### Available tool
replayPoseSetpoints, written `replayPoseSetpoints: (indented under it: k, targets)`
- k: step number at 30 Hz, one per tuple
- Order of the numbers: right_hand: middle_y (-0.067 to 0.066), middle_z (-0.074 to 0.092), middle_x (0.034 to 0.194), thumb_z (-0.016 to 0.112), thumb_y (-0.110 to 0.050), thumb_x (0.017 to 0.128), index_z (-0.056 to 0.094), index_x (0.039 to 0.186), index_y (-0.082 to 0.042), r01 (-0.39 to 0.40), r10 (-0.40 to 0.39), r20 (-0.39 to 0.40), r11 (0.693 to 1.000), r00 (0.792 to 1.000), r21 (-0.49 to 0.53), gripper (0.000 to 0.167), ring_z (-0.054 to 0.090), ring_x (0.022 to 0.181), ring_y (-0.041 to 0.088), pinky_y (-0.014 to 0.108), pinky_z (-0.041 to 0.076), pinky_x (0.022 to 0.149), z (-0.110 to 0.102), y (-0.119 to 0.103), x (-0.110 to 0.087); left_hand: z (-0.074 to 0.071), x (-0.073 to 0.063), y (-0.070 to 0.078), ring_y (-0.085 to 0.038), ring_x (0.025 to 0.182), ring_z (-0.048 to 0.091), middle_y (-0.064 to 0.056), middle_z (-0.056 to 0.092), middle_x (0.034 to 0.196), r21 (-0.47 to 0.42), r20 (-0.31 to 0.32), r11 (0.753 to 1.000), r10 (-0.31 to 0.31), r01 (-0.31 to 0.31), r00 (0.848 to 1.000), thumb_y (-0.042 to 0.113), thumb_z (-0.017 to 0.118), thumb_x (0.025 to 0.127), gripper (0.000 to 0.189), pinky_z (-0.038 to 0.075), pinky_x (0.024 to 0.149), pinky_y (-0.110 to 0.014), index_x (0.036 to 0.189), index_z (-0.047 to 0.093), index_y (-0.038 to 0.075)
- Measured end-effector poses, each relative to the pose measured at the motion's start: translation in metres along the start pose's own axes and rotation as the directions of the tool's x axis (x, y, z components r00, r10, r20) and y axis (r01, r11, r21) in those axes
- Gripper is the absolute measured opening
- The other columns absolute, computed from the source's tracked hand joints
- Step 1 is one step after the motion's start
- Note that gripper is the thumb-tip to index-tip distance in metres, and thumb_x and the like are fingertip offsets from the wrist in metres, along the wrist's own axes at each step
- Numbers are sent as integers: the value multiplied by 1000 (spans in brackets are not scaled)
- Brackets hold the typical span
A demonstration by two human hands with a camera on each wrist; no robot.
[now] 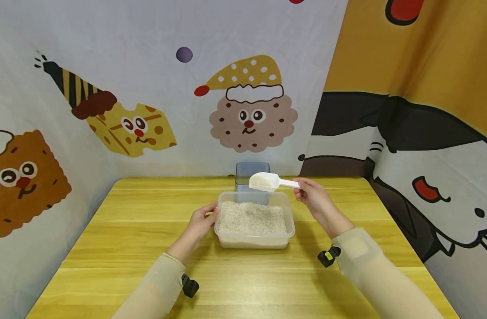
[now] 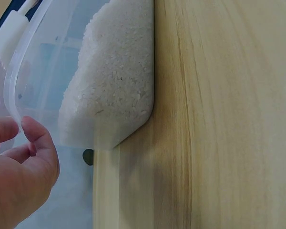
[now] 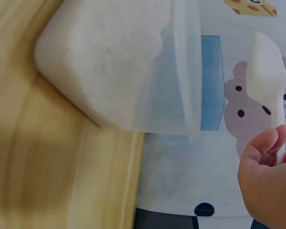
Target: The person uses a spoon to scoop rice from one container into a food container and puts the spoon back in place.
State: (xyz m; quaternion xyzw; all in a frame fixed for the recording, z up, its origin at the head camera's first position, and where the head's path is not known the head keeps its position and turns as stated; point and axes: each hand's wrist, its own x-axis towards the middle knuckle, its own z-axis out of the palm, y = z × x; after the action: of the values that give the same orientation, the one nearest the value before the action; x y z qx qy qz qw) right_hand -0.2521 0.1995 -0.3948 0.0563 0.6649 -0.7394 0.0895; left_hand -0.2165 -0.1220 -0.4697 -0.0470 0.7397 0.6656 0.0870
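Note:
A clear plastic container (image 1: 254, 241) filled partway with rice (image 1: 243, 220) stands on the table. At its left side my left hand (image 1: 201, 221) pinches the rim between thumb and fingertip, as the left wrist view shows at the container wall (image 2: 43, 71). My right hand (image 1: 316, 199) grips the handle of a white scoop (image 1: 270, 179), raised over the container's back edge. Some rice lies in the scoop's bowl. From the right wrist view, the scoop (image 3: 266, 71) hangs higher than the container's rim, my right hand (image 3: 269, 176) around its handle.
Behind the rice container is a bluish transparent box (image 1: 252, 170), its lower part seen through the container wall. The wooden table (image 1: 147, 230) ends at a cloth backdrop (image 1: 147, 44) printed with cartoon figures, which also hangs along both sides.

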Motion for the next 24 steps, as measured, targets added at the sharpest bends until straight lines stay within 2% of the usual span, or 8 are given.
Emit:
replayPoseSetpoints:
  k: [8,14,24]
  targets:
    - [-5,57,71,36,-13,103,48,124,6,13,-13,-27,1000,1000,-1,31,50,63,5,16,45,62,3,-9,10,1,-1,1,-23,105,54,-15,49,125,-2,-4,1000,-8,8,1000,14,50,99,42,48,78,-23,139,46,3]
    - [-3,58,71,37,-12,103,50,122,6,16,-15,-59,1000,998,12,29,50,63,6,17,45,61,6,-14,16,0,-1,1,-23,104,53,-14,49,125,6,-1,1000,-17,17,1000,14,50,99,42,49,77,-24,140,46,4]
    - [-2,56,75,37,-16,103,51,123,4,7,-14,-119,998,993,-58,31,50,65,6,18,46,63,6,-18,27,0,-1,1,-23,105,54,-14,49,125,8,2,1000,-15,15,1000,14,49,99,42,49,79,-24,139,46,4]
